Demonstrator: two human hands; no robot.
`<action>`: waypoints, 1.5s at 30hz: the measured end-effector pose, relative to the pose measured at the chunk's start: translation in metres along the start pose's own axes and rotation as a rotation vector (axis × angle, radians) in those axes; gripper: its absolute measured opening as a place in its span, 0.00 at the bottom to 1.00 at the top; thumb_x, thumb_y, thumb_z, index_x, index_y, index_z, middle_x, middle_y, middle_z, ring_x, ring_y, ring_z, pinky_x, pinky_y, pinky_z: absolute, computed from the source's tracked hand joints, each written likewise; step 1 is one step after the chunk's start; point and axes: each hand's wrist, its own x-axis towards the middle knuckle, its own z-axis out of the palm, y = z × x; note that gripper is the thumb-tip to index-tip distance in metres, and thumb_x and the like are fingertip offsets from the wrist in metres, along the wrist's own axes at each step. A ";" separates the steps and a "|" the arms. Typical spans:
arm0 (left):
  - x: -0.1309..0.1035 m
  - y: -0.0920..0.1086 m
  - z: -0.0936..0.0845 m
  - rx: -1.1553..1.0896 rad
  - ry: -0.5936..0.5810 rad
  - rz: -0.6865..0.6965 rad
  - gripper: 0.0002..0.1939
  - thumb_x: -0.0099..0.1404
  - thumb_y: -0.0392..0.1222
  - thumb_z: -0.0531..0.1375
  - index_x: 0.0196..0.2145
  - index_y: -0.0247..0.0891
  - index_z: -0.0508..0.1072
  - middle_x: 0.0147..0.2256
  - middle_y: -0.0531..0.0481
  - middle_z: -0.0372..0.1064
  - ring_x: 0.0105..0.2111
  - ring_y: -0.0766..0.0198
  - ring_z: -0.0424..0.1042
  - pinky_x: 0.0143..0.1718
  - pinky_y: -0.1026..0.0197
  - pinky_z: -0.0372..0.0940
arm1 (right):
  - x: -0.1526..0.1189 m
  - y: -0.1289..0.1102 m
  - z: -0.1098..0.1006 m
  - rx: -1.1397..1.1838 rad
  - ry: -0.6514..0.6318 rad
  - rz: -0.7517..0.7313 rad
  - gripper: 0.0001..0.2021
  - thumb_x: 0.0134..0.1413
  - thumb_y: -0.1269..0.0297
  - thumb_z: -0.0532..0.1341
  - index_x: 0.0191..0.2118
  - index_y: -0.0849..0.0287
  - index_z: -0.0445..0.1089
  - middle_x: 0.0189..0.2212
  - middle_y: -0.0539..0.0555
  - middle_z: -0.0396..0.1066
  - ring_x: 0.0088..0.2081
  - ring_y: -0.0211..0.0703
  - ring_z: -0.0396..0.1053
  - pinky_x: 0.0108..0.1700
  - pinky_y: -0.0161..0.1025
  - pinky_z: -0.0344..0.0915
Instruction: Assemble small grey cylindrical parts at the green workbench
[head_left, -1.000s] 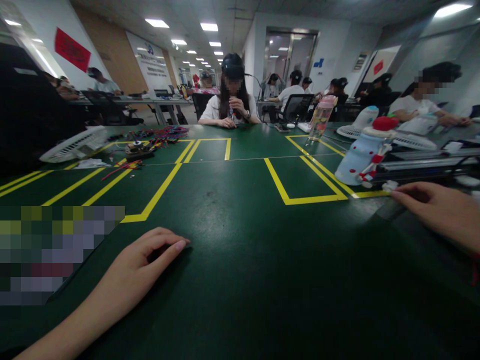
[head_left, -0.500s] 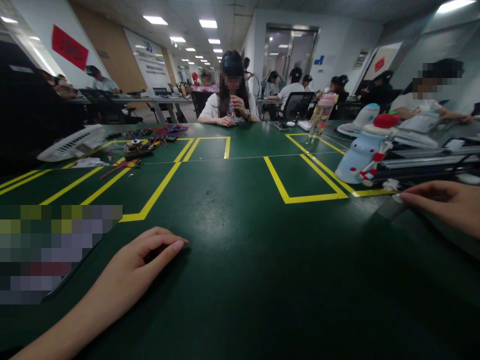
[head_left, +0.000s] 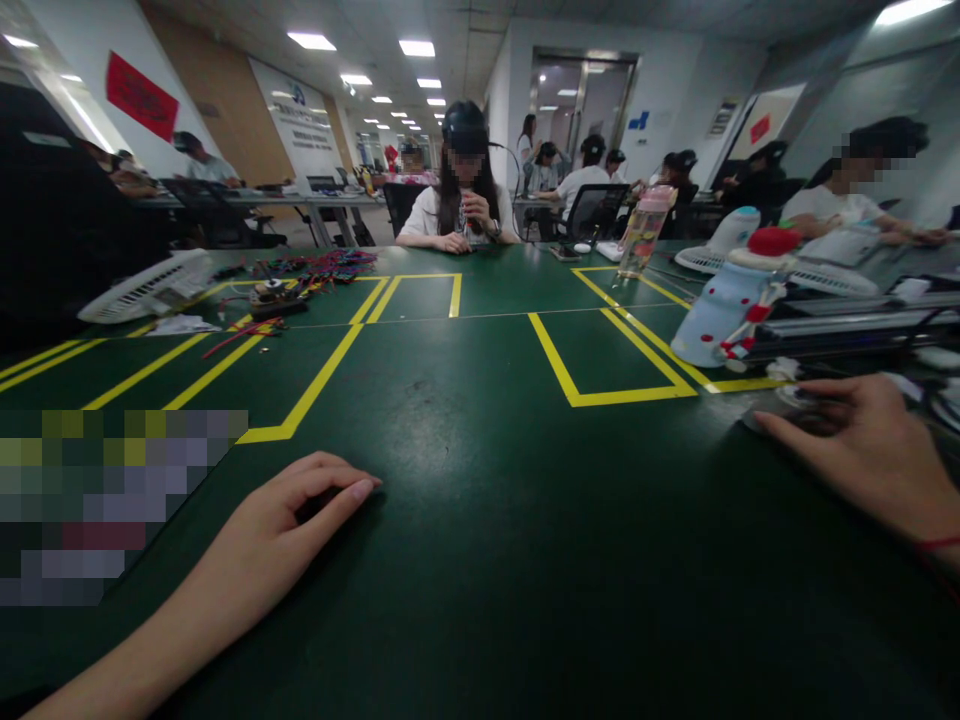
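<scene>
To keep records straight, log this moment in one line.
left hand: on green table | right hand: at translucent object, grip unclear | nearby: blue bottle

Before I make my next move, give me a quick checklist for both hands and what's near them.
1. Left hand away from the blue bottle: ok, well apart.
2. Right hand at the clear object: ok.
3. Firm hold on that object: cannot tell; the hand partly hides it.
4. Space beyond the right hand unobstructed: not ok; dark rails lie there.
</scene>
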 end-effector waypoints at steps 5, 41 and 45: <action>0.001 0.002 -0.002 0.022 -0.047 -0.008 0.19 0.67 0.60 0.56 0.39 0.46 0.79 0.44 0.51 0.75 0.46 0.53 0.73 0.50 0.54 0.65 | -0.045 -0.091 0.022 0.566 -0.174 -0.415 0.24 0.50 0.57 0.69 0.50 0.55 0.63 0.48 0.59 0.69 0.45 0.45 0.74 0.46 0.42 0.74; 0.018 0.071 0.079 0.066 -0.216 0.400 0.10 0.63 0.47 0.67 0.42 0.57 0.82 0.41 0.52 0.74 0.43 0.55 0.70 0.44 0.52 0.64 | -0.080 -0.161 0.040 0.690 -0.513 -0.594 0.20 0.53 0.62 0.66 0.50 0.54 0.63 0.43 0.52 0.71 0.42 0.37 0.72 0.45 0.38 0.72; 0.013 0.058 0.048 -0.027 -0.194 0.301 0.16 0.66 0.51 0.63 0.51 0.56 0.78 0.44 0.51 0.74 0.44 0.57 0.72 0.46 0.55 0.67 | -0.045 -0.120 0.026 0.569 -0.332 -0.394 0.23 0.54 0.55 0.65 0.53 0.56 0.64 0.47 0.56 0.71 0.45 0.42 0.73 0.49 0.42 0.72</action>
